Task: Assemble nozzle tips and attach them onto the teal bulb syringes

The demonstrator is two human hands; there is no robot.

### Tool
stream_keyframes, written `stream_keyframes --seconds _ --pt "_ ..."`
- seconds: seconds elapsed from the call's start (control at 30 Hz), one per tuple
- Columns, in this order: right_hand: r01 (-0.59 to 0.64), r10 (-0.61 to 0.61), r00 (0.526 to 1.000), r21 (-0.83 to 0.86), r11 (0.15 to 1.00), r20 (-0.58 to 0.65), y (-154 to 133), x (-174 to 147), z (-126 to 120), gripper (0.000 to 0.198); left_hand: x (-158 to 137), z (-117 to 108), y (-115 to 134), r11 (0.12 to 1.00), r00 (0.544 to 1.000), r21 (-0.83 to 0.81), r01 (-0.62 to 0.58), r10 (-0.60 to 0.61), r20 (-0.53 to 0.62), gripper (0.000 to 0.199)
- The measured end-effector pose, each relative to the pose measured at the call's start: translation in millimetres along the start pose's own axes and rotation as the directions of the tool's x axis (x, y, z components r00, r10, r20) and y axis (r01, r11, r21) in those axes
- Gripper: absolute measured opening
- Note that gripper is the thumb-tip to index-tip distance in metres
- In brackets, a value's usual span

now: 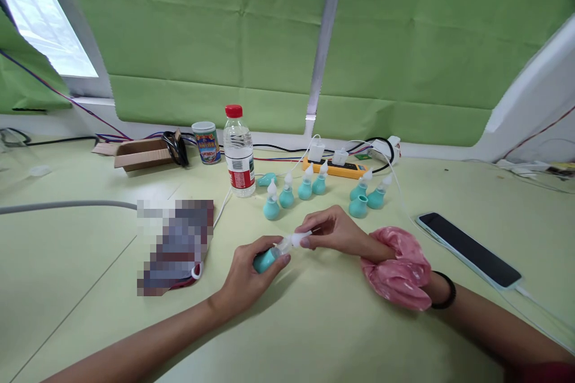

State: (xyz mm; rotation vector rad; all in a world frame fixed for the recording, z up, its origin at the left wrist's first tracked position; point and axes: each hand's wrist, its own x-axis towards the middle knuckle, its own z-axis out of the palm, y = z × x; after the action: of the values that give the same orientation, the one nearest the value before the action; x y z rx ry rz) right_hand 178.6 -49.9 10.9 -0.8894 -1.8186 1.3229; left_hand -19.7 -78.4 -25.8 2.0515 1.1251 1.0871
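Observation:
My left hand [251, 272] is closed around the teal bulb of a nasal aspirator [264, 261], which lies tilted with its clear collar toward the right. The fingers of my right hand [330, 228] pinch the aspirator's white soft tip [297, 240], which meets the clear collar. Beyond my hands stand several teal aspirators with white tips, among them one upright aspirator [271, 206] and another [377, 196] farther right. A teal bulb without a tip [358, 206] stands with its mouth open, just behind my right hand. One teal piece [266, 179] lies on its side near the bottle.
A water bottle [239, 161], a printed can [207, 143] and an open cardboard box [144, 154] stand at the back. A yellow power strip [336, 168] holds chargers. A phone [469, 249] lies right; a pixelated item [179, 248] lies left. A pink scrunchie [398, 269] circles my right wrist.

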Motion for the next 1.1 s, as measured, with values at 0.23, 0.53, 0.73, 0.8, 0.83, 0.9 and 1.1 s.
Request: stream_keyframes --seconds 0.23,0.53,0.73,0.8,0.83,0.9,1.1 --pt "-0.002 0.008 0.998 -0.093 0.996 0.063 0 -3 3 0.024 -2 2 -1 0.995 0.994 0.003 -0.100 0.100 -0.036 0.025" --pt "-0.070 0.070 0.998 0.100 0.993 0.011 16 2 11 0.024 -1 6 -5 0.974 0.981 0.142 -0.178 0.187 -0.054 0.027" --pt "-0.257 0.256 0.966 0.300 0.919 0.043 20 0 19 0.032 -2 3 -7 0.901 0.923 0.239 -0.363 0.383 -0.044 0.023" --pt "-0.281 0.280 0.958 0.351 0.893 0.054 20 -1 20 0.031 -2 2 -7 0.878 0.906 0.269 -0.396 0.421 -0.037 0.021" --pt "-0.284 0.286 0.957 0.368 0.885 0.051 20 -2 21 0.031 -2 2 -6 0.873 0.904 0.278 -0.400 0.426 -0.035 0.021" --pt "-0.284 0.291 0.956 0.391 0.875 0.043 20 -2 23 0.029 -2 3 -6 0.872 0.905 0.285 -0.397 0.424 -0.038 0.021" --pt "-0.294 0.311 0.949 0.507 0.810 0.053 20 -5 29 0.027 -3 3 -5 0.857 0.892 0.311 -0.411 0.448 -0.058 0.019"
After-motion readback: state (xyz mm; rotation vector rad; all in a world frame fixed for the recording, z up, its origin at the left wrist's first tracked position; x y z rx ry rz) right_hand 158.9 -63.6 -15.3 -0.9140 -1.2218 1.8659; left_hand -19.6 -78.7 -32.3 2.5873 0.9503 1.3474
